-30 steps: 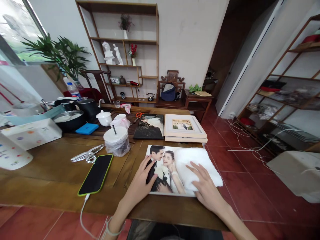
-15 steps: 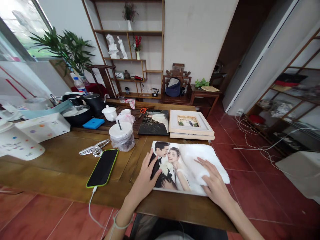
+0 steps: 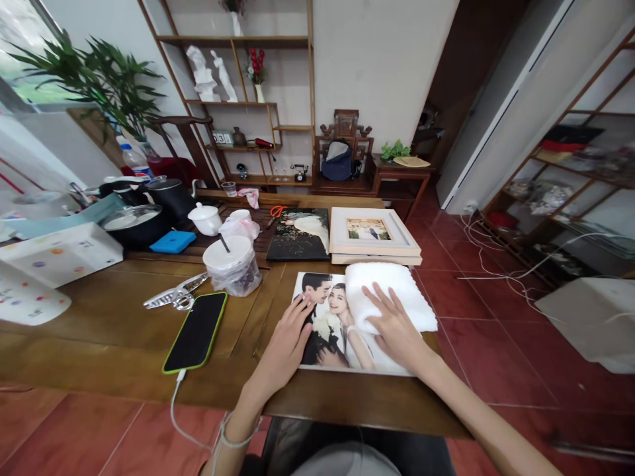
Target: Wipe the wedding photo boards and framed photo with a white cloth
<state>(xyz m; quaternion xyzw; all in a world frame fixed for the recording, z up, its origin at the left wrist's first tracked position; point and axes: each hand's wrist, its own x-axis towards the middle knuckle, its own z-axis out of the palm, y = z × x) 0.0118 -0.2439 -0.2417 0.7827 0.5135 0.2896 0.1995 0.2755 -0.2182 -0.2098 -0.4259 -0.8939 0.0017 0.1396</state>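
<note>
A large wedding photo print (image 3: pixel 325 337) lies flat near the front edge of the wooden table (image 3: pixel 347 396). On its left side rests my left hand (image 3: pixel 292 330), fingers stretched out over the dark suit. My right hand (image 3: pixel 394 324) lies flat with spread fingers on a white cloth (image 3: pixel 391 284), pressing it against the upper right of the print. The cloth covers that part of the picture and reaches past its right edge. Behind the print are a dark photo panel (image 3: pixel 300 235) and white picture frames (image 3: pixel 340 231), stacked.
Left of the print lie a charging phone (image 3: pixel 195 334) and metal scissors (image 3: pixel 176 293). A lidded cup in plastic (image 3: pixel 231 264), a blue box (image 3: pixel 172 241), a white teapot (image 3: pixel 205 218) and a black pan (image 3: pixel 133 228) stand farther back. Orange-handled scissors (image 3: pixel 278 211) lie beside the dark panel.
My right hand has slid the white cloth up and left across the print. My left hand stays on the left side. The camera view has shifted slightly.
</note>
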